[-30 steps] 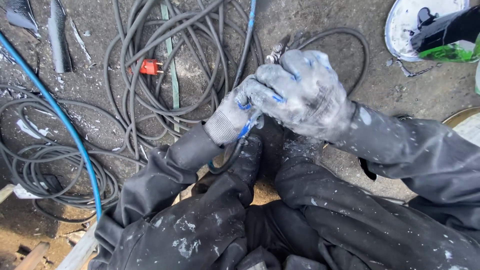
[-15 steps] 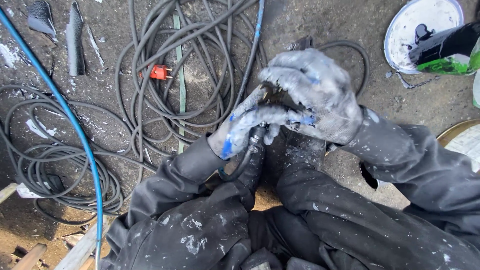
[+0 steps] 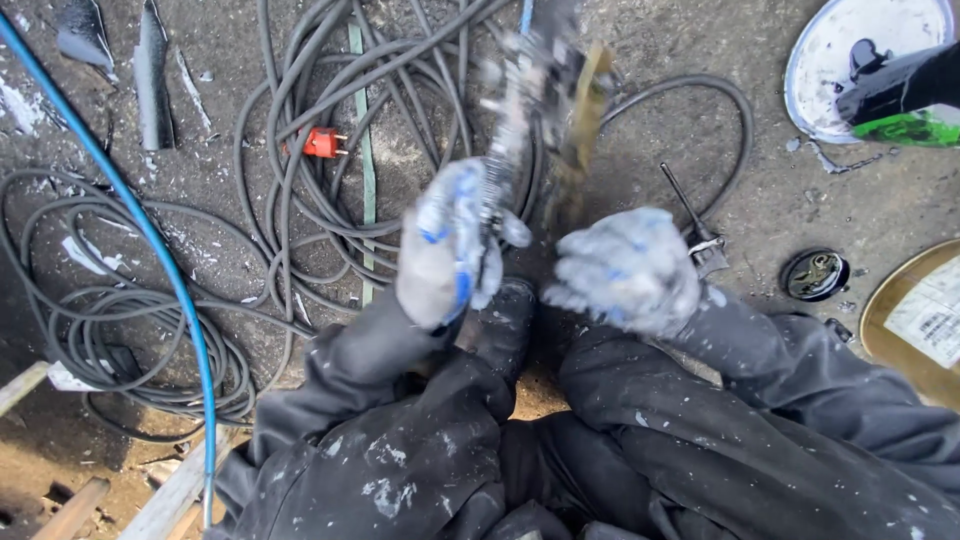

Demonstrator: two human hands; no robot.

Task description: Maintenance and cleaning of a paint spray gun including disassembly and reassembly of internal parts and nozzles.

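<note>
Two gloved hands work above a tangle of grey cable [image 3: 300, 190] on the concrete. The left hand [image 3: 447, 250] has its fingers clamped round a blurred metal tool [image 3: 510, 95] that rises from the fist, over the cable's right side. The right hand [image 3: 625, 270], just right of the cable, is closed on a brown brush [image 3: 575, 130]. One orange plug [image 3: 322, 143] lies among the loops; one blue hose [image 3: 130, 230] crosses left of them. One white lid [image 3: 850, 50] and one small black cap [image 3: 813, 275] lie well right.
</note>
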